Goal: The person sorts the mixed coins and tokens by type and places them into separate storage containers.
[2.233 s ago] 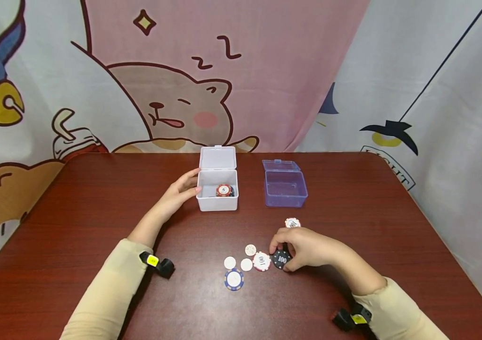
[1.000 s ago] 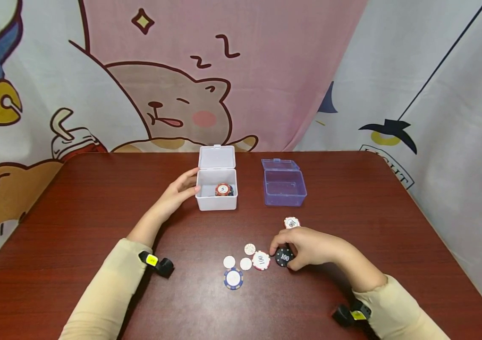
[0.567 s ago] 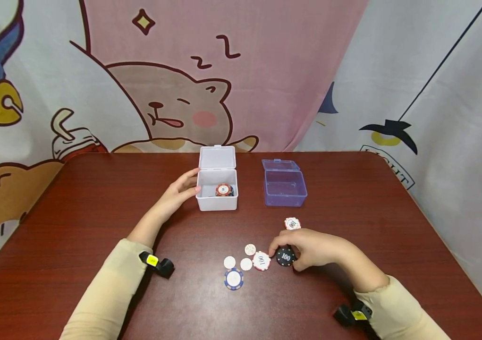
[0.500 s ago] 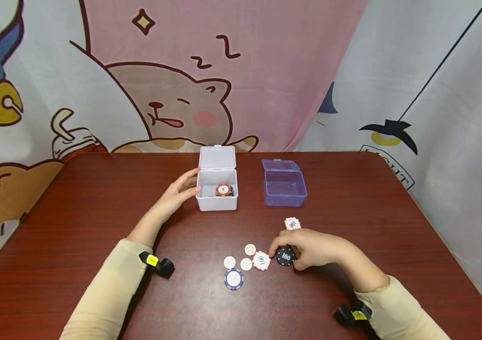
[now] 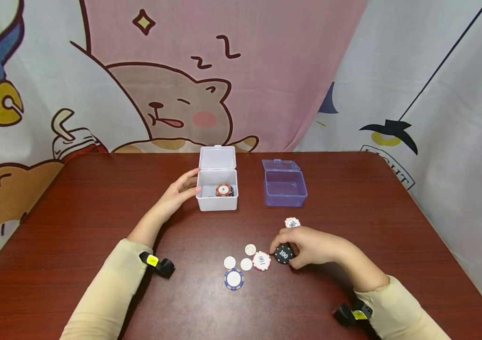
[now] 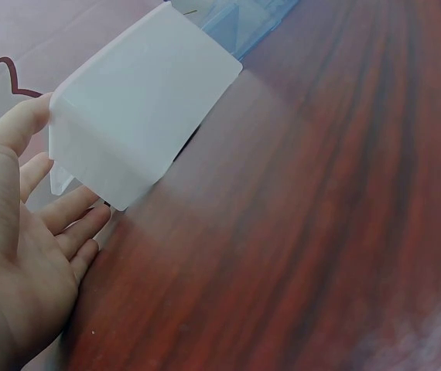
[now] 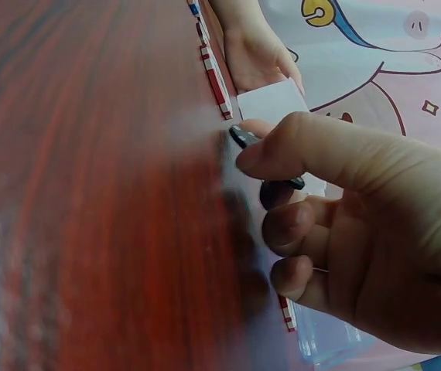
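My right hand (image 5: 310,248) pinches a black poker chip (image 5: 283,253) marked 100 between thumb and fingers. In the right wrist view, the black chip (image 7: 244,137) is tilted, one edge raised near the tabletop. My left hand (image 5: 177,196) touches the left side of a white plastic box (image 5: 217,204) with its lid up; its fingers are extended in the left wrist view, the thumb at the rim of the box (image 6: 143,100). Inside the box lies a red chip (image 5: 224,190) marked 5, over darker chips.
Left of the black chip lie a white-and-red chip (image 5: 261,260), a blue-rimmed chip (image 5: 234,279) and several small white discs (image 5: 246,264). Another white-and-red chip (image 5: 292,222) sits behind my right hand. A clear blue box (image 5: 285,196) with its lid up stands at the back.
The black chip first slid slightly right, away from the white-and-red chip, and has now shifted a little back left and up in my right fingers. My left hand stays at the white box.
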Tool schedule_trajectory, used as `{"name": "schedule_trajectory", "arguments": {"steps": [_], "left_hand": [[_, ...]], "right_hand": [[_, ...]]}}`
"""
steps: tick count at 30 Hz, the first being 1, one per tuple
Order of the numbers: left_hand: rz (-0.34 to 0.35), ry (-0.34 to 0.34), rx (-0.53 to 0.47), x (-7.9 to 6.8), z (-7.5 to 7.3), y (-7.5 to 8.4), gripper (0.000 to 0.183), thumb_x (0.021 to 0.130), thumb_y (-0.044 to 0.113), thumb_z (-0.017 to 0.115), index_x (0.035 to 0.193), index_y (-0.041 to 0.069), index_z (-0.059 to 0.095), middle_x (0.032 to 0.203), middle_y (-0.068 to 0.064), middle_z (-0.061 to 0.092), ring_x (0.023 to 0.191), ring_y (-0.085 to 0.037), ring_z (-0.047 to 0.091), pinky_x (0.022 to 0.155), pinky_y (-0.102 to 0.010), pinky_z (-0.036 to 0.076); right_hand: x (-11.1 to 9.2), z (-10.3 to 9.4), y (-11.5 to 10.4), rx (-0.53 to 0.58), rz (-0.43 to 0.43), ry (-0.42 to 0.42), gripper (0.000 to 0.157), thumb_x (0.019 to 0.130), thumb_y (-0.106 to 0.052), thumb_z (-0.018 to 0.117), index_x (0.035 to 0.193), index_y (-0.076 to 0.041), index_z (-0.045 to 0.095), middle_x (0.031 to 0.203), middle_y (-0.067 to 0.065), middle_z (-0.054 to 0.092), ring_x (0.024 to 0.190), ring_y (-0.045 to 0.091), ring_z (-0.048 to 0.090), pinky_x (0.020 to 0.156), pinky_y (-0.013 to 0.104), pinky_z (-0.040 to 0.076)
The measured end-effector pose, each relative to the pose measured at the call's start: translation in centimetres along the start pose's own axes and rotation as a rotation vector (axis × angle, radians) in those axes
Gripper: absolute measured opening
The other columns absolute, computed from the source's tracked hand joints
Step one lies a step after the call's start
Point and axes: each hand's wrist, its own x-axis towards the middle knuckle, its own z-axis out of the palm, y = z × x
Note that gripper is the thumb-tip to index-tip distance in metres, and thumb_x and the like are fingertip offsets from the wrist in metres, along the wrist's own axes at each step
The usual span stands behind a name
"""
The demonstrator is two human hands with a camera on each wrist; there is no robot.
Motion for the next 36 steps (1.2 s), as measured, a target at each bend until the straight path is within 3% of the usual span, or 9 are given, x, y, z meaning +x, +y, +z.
{"name": "schedule_trajectory", "arguments": {"steps": [7,12,16,20,27,32,36], "left_hand": [[-0.02,-0.008,0.01,-0.4,0.0,1.1,0.061,0.095,0.007,0.056,0.149,0.005,0.029,0.138,-0.028,0.044,0.128,-0.038,0.04,0.103,-0.051,0.03],[-0.026,-0.018,0.024,-1.0,0.4,2.9,0.06,0.094,0.006,0.055,0.148,0.0,0.028,0.137,-0.031,0.043,0.128,-0.04,0.04,0.103,-0.051,0.031],[-0.031,-0.015,0.021,-1.1,0.4,3.1,0.06,0.094,0.005,0.054,0.148,-0.001,0.028,0.138,-0.032,0.042,0.128,-0.042,0.04,0.103,-0.051,0.031],[-0.025,-0.014,0.02,-1.1,0.5,3.0,0.06,0.094,0.005,0.054,0.147,-0.002,0.028,0.137,-0.032,0.042,0.127,-0.043,0.041,0.103,-0.051,0.031],[-0.019,-0.005,-0.004,-0.2,0.0,0.6,0.06,0.095,0.006,0.055,0.149,0.005,0.029,0.138,-0.028,0.044,0.127,-0.039,0.041,0.103,-0.051,0.03],[-0.005,-0.003,0.008,-0.2,0.0,0.3,0.06,0.095,0.011,0.057,0.149,0.009,0.032,0.138,-0.024,0.046,0.127,-0.036,0.042,0.103,-0.051,0.031],[0.003,-0.003,0.008,-0.2,0.1,0.2,0.06,0.094,0.012,0.058,0.148,0.009,0.033,0.137,-0.024,0.046,0.127,-0.035,0.042,0.103,-0.051,0.031]], "right_hand": [[0.8,-0.3,0.6,0.011,-0.088,0.123,0.046,0.069,0.005,0.071,0.109,-0.018,0.067,0.089,-0.009,0.056,0.065,0.008,0.047,0.058,0.022,0.042],[1.7,-0.8,0.6,0.049,-0.114,0.162,0.045,0.071,0.004,0.07,0.112,-0.014,0.067,0.09,-0.007,0.057,0.064,0.009,0.047,0.056,0.023,0.041],[2.5,-1.1,0.3,0.052,-0.114,0.199,0.043,0.071,0.001,0.072,0.112,-0.011,0.067,0.089,-0.007,0.057,0.063,0.01,0.048,0.055,0.024,0.042],[3.5,-1.3,-0.1,0.084,-0.088,0.242,0.042,0.073,0.0,0.073,0.113,-0.011,0.067,0.088,-0.006,0.057,0.062,0.011,0.048,0.054,0.024,0.041],[5.5,-1.5,-0.4,0.09,-0.111,0.341,0.04,0.074,0.0,0.076,0.112,-0.009,0.068,0.082,-0.003,0.055,0.062,0.013,0.046,0.055,0.025,0.038],[6.9,-1.8,-1.6,0.106,-0.12,0.438,0.04,0.073,0.003,0.077,0.111,-0.005,0.068,0.082,0.005,0.056,0.062,0.023,0.047,0.055,0.025,0.036],[8.4,-2.2,-1.8,0.094,-0.155,0.507,0.04,0.072,0.003,0.077,0.11,-0.004,0.069,0.083,0.003,0.056,0.061,0.02,0.046,0.055,0.025,0.037]]}}
